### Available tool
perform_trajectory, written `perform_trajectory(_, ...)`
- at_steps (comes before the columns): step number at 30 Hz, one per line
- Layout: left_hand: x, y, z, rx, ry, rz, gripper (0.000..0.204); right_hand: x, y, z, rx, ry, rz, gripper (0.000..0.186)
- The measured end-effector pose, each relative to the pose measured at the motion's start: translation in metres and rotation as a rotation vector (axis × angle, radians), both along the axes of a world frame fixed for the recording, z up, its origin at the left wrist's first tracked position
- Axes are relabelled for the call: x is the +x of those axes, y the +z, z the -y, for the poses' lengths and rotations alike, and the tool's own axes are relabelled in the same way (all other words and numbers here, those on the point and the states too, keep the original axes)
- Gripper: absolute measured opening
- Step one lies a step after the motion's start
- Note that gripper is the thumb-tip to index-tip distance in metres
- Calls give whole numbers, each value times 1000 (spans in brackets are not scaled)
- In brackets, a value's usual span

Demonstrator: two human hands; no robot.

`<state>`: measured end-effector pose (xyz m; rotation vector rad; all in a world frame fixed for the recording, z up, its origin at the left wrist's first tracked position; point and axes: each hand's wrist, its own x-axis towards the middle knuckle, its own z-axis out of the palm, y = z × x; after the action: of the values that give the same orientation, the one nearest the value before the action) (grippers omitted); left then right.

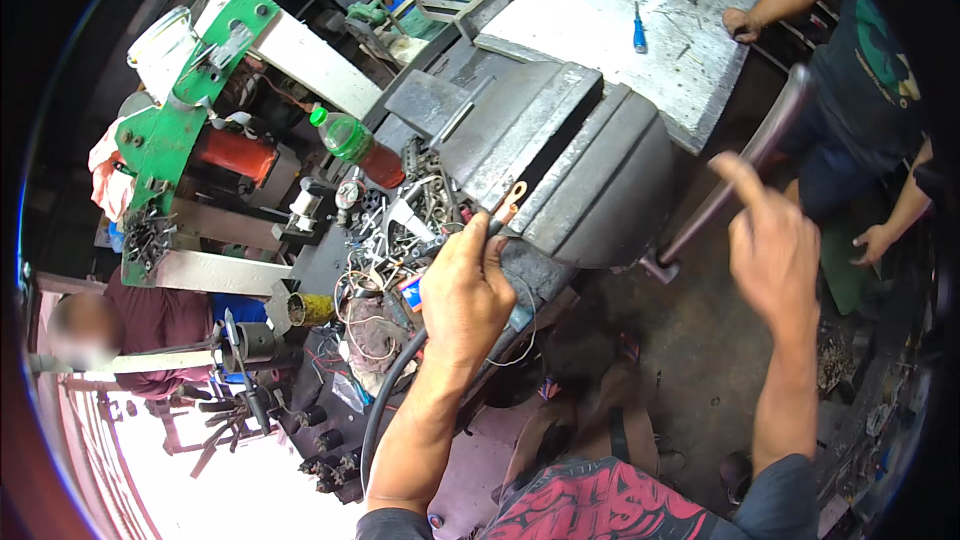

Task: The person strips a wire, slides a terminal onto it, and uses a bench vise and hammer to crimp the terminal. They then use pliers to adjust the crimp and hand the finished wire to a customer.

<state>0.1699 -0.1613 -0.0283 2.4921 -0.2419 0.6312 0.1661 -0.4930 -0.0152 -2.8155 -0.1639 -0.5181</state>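
Observation:
My left hand is closed round a black cable tipped with a copper ring lug, held upright above the near edge of a dark grey metal machine with a long slot. My right hand is empty, index finger extended and the others curled, beside a long metal handle that slants up to the right; whether the fingertip touches it is unclear. A cluttered pile of tools and parts, with loose wires, lies left of the machine, near a green-capped bottle of red liquid.
A worn metal worktop holds a blue screwdriver and thin tools. A co-worker stands at right, another person's hand below. A person in maroon is at left behind a green-and-white frame. Dark floor shows below.

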Motion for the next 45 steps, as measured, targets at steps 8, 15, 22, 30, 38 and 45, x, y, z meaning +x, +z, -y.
perform_trajectory(8, 0, -4, 3, -19, 34, -18, 24, 36, -262, 1, 351, -23, -454, 42)
perform_trajectory(15, -1, -2, 2, -43, 36, -47, 24, -147, -228, -179, 1741, 443, -1449, 34)
perform_trajectory(22, 1, 2, 3, -36, 41, -63, 23, -52, 17, -69, 1166, 540, -703, 55)
perform_trajectory(30, 1, 2, -2, -27, -12, -90, 28, 97, -117, 64, -117, -166, 126, 69)
perform_trajectory(38, 2, 4, -4, -7, -20, -69, 25, -25, -342, -88, 997, -257, -474, 21)
perform_trajectory(45, 2, 10, -4, -37, 0, -128, 25, -133, -115, -145, 2263, 355, -1302, 36)
